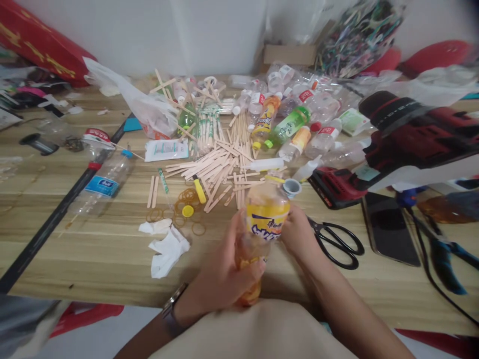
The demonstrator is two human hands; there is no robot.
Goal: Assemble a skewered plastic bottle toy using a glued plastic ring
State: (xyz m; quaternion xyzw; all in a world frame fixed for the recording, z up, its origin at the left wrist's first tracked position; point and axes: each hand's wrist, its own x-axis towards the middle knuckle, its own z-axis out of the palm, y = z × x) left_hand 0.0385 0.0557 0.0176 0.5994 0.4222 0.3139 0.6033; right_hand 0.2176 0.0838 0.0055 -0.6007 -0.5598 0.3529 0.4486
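Note:
A clear plastic bottle [264, 219] with a yellow label and orange-tinted lower part stands nearly upright at the table's front edge, close to my body. My left hand [239, 264] is wrapped round its lower half, thumb across the front. Against the upper right side of the bottle, my right hand [297, 227] is closed, its fingertips hidden behind the label. A grey ring-shaped piece [292, 187] shows just above that hand; whether it is held cannot be made out. Black-handled scissors [339, 244] lie right of my right hand.
Wooden sticks [213, 169], rubber bands [187, 199], a yellow cutter [199, 191] and crumpled tissue [168, 252] lie ahead and left. Several bottles [292, 124] crowd the back. At right are a red power tool [407, 134], a phone [391, 227] and pliers [445, 259].

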